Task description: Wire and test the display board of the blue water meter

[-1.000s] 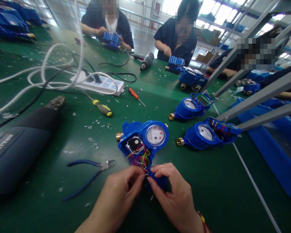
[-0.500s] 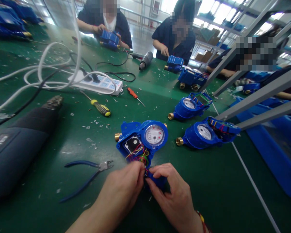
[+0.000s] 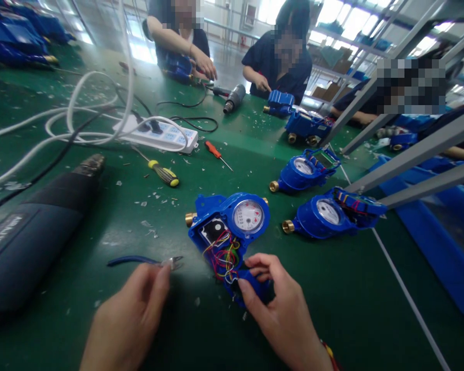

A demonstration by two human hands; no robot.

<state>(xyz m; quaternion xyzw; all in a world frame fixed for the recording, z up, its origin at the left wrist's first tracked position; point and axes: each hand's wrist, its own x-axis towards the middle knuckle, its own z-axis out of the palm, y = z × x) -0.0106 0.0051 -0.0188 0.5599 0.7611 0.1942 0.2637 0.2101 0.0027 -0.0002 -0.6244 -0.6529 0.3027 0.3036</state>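
A blue water meter [image 3: 234,219] lies on the green table with its housing open, showing a round dial, a black-and-white part and a tangle of coloured wires [image 3: 225,255]. My right hand [image 3: 280,304] grips the blue cover piece [image 3: 251,286] at the meter's near end, thumb on one side and fingers on the other. To the left, my left hand [image 3: 131,304] has its fingers closed around the joint of blue-handled cutting pliers [image 3: 129,259]. One handle and the jaws show; the other handle is hidden beneath the hand.
A heat gun [image 3: 42,226] lies at left, near a power strip [image 3: 162,134] with looping cables. Behind the meter are a yellow-black screwdriver [image 3: 163,173] and a red screwdriver [image 3: 213,149]. More meters [image 3: 325,214], grey frame bars [image 3: 417,149] and a blue bin [image 3: 441,247] stand right. Co-workers sit opposite.
My left hand has left the wires and moved left onto the pliers. My right hand stays at the cover piece. Across the table, a co-worker's arm has reached out toward another heat gun.
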